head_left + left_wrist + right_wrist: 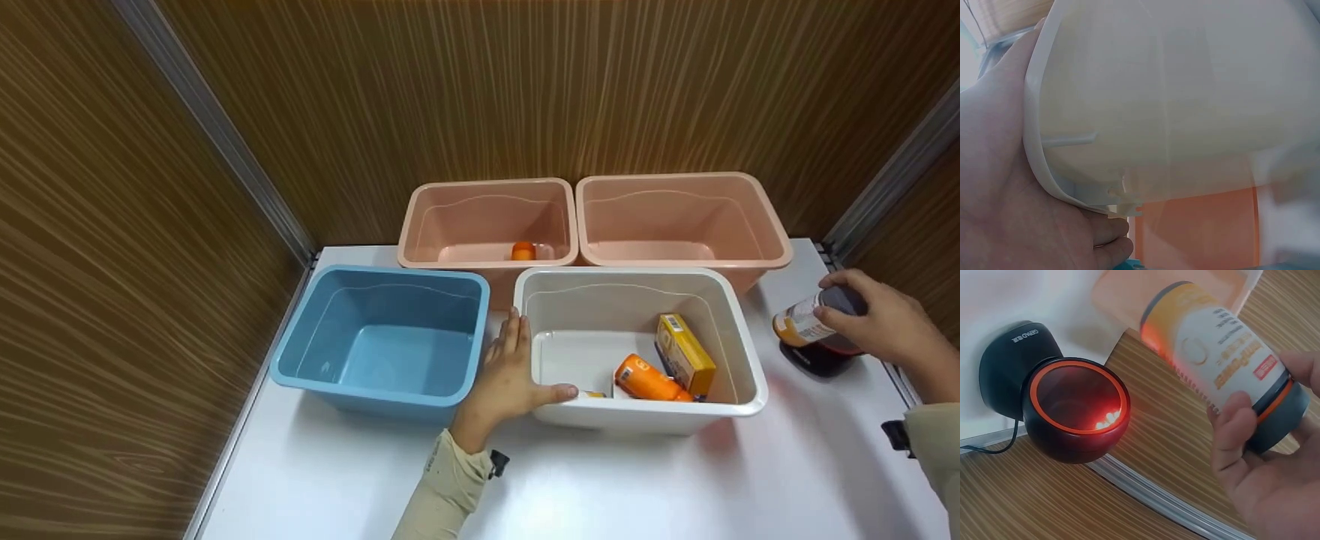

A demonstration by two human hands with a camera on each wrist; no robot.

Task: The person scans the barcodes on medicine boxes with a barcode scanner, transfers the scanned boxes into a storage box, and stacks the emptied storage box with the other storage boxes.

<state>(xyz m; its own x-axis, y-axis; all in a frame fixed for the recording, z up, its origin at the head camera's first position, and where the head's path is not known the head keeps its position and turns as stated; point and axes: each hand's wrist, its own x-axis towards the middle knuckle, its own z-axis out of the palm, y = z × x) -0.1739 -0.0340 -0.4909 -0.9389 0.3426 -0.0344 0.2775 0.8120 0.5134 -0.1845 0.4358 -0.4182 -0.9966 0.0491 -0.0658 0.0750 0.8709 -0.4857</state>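
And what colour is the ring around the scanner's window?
The ring is orange, seen best in the right wrist view.

In the head view, the bottle (817, 315), its label (807, 322) too small to read, partly hides the scanner (816, 361).

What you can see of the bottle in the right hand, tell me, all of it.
The bottle is cylindrical, apparently plastic: white label with dark and orange print and a red patch, yellow-orange toward one end, dark with an orange ring at the other. The right hand grips the ringed end, holding the bottle tilted, right of the white bin. Red light falls on its side; a gap parts it from the black scanner.
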